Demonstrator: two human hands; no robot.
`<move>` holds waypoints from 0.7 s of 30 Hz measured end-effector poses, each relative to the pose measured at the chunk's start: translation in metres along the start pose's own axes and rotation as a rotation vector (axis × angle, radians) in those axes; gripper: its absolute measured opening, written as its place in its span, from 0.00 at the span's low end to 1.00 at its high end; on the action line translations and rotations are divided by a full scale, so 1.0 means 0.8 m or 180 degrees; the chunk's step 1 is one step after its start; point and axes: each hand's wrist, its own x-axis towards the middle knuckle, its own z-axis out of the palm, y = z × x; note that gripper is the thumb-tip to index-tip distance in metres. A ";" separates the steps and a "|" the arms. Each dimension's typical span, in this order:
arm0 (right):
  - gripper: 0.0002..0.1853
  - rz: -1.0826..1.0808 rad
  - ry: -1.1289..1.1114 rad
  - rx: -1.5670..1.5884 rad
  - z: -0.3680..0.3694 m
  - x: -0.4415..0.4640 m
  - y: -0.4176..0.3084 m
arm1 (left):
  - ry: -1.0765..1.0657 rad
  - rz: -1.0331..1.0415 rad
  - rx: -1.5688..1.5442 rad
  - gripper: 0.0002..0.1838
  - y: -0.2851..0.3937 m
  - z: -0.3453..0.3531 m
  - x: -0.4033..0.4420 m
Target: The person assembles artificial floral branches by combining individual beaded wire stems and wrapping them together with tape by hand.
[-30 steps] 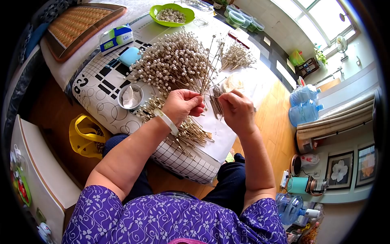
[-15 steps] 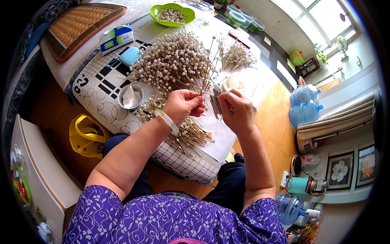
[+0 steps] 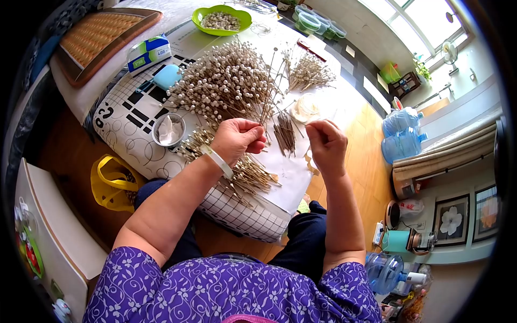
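Note:
Thin dried stems (image 3: 265,102) rise from the pinch of my left hand (image 3: 237,141), one with a dark round tip. My right hand (image 3: 327,144) is held off to the right, thumb and fingertips pressed together; anything between them is too small to make out. Between and beyond my hands lies a small bundle of short brown sticks (image 3: 284,134). A large heap of white-beaded stems (image 3: 223,81) spreads past my left hand, and more stems (image 3: 245,175) lie beneath that wrist. Near my right fingertips is a round cream-coloured coil (image 3: 305,109).
A metal bowl (image 3: 183,132) with white material stands at the left. Farther back are a tissue pack (image 3: 149,54), a light blue case (image 3: 167,77), a green bowl (image 3: 246,23) of white beads and another stem bunch (image 3: 311,72). A yellow bag (image 3: 105,196) sits below the table's edge.
My right hand has moved right, away from my left hand, uncovering the short brown sticks and the cream coil. My left hand keeps its pinch on the stems.

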 end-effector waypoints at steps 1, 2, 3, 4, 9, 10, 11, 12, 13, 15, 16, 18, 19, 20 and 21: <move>0.01 0.0099 0.0132 -0.0117 -0.005 -0.002 0.003 | 0.0006 0.0000 -0.0007 0.08 0.000 0.000 0.000; 0.02 0.0206 0.0273 -0.0243 -0.011 -0.004 0.007 | -0.0026 -0.0009 -0.0008 0.08 -0.001 0.000 0.001; 0.03 0.0317 0.0368 -0.0256 -0.016 -0.006 0.019 | -0.0030 -0.0010 0.0007 0.08 -0.002 0.000 0.002; 0.03 0.0547 0.0586 -0.0078 -0.019 -0.006 0.040 | -0.0025 -0.0003 0.0024 0.07 -0.002 -0.001 0.003; 0.05 0.0762 0.0622 -0.0691 -0.048 0.013 0.087 | -0.0009 -0.0034 0.0004 0.07 -0.004 0.000 0.003; 0.06 0.0376 0.0511 -0.1263 -0.049 0.018 0.085 | -0.0017 -0.0040 0.0003 0.07 -0.006 0.001 0.003; 0.04 0.0737 0.0243 -0.1503 -0.052 0.022 0.082 | -0.0005 -0.0025 0.0025 0.07 -0.006 0.001 0.003; 0.04 0.0740 0.0244 -0.1499 -0.051 0.027 0.086 | 0.0008 -0.0009 0.0050 0.07 -0.006 0.001 0.003; 0.04 0.0359 0.0213 -0.1780 -0.049 0.035 0.092 | 0.0007 -0.0007 0.0054 0.07 -0.007 0.001 0.004; 0.05 0.0081 -0.0018 -0.2222 -0.049 0.047 0.105 | -0.0012 -0.0048 0.0060 0.07 -0.007 0.000 0.005; 0.05 0.0084 -0.0016 -0.2221 -0.050 0.049 0.111 | -0.0014 -0.0049 0.0064 0.07 -0.007 0.000 0.005; 0.05 0.0151 0.0052 -0.2473 -0.055 0.051 0.124 | 0.0026 -0.0025 0.0053 0.07 -0.004 -0.001 0.004; 0.06 0.0576 0.0099 -0.2476 -0.059 0.052 0.133 | 0.0013 -0.0025 0.0054 0.07 -0.003 -0.001 0.005; 0.06 0.0581 0.0111 -0.2485 -0.059 0.049 0.149 | 0.0009 -0.0034 0.0030 0.07 -0.003 -0.001 0.004; 0.06 0.0844 0.0144 -0.2408 -0.058 0.044 0.170 | 0.0002 -0.0049 0.0012 0.07 -0.003 0.000 0.004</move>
